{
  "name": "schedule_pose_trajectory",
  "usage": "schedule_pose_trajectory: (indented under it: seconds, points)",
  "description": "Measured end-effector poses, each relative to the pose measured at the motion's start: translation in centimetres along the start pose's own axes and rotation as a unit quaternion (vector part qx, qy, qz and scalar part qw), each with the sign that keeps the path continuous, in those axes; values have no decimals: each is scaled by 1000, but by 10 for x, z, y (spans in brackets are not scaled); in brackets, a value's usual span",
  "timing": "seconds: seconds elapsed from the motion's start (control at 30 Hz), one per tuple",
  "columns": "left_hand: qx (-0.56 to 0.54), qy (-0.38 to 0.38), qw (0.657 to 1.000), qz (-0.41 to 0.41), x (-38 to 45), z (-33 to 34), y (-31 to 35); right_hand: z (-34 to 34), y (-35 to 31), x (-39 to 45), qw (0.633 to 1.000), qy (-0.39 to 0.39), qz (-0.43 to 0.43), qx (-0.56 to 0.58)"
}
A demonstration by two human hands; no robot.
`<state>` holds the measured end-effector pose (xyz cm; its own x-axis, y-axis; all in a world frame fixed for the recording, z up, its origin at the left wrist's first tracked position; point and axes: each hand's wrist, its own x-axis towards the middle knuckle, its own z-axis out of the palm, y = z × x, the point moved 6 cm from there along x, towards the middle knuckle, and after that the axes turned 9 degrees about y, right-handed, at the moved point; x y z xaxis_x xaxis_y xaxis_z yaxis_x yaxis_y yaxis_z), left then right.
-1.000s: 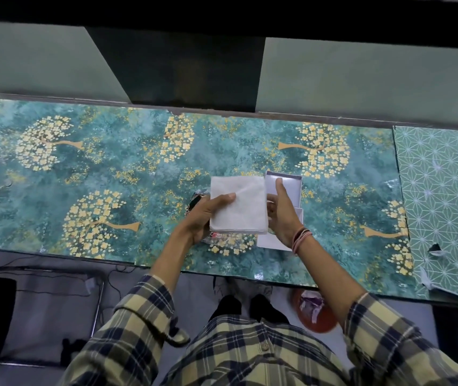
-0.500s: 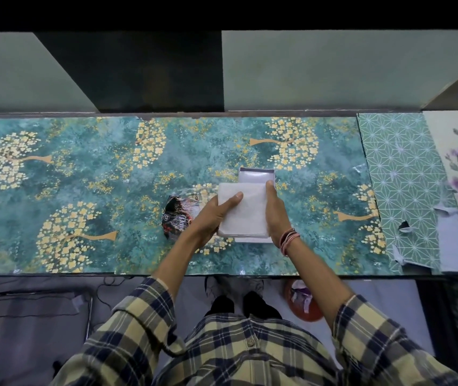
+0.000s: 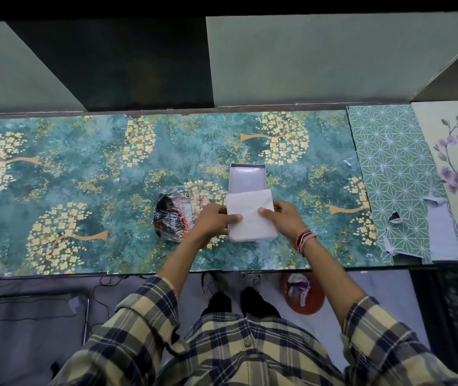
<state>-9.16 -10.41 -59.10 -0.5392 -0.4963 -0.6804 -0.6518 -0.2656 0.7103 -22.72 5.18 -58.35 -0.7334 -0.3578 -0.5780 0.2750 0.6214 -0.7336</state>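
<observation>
Napkin (image 3: 250, 215), white and folded, is pinched between your hands: left hand (image 3: 212, 221) grips its left edge, right hand (image 3: 285, 218) its right, thumbs on top, over the white box (image 3: 247, 176)'s near end, beside the black packet (image 3: 173, 217).

White script lettering runs across a crumpled black-and-red packet (image 3: 172, 218) lying just left of the sheet (image 3: 250, 210). Its words are too small and creased to make out. No other text, label or number is legible.

Left hand (image 3: 212, 222), right hand (image 3: 284, 222): curled fingers (image 3: 233, 217)
</observation>
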Motion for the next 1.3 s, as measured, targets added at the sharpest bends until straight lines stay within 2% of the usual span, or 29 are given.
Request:
schedule_pose_trajectory:
  seconds: [0.3,0.47,0.63,0.8,0.9,1.07,1.17,1.3]
  points:
    - [20,55,998,17,8,-6,-3,12,3,5,994,35,-48,-87]
    - [-44,27,999,8,5,-8,-1,10,2,1,997,22,-4,74]
    - [-118,-46,992,1,-5,0,6,-1,-13,-7,966,-44,27,254]
    - [-216,-87,972,-31,-8,3,10,0,-30,-10,943,-98,27,316]
    - [-249,-99,962,-45,-8,1,11,1,-30,-10,951,-97,25,292]
    - [-232,-70,970,-36,-11,3,15,12,-21,-11,985,-55,-7,163]
    - [-199,-37,979,-4,-15,7,20,22,-17,-14,993,-45,-19,105]
    - [-148,13,989,20,-13,3,20,24,-12,-13,996,-41,-8,81]
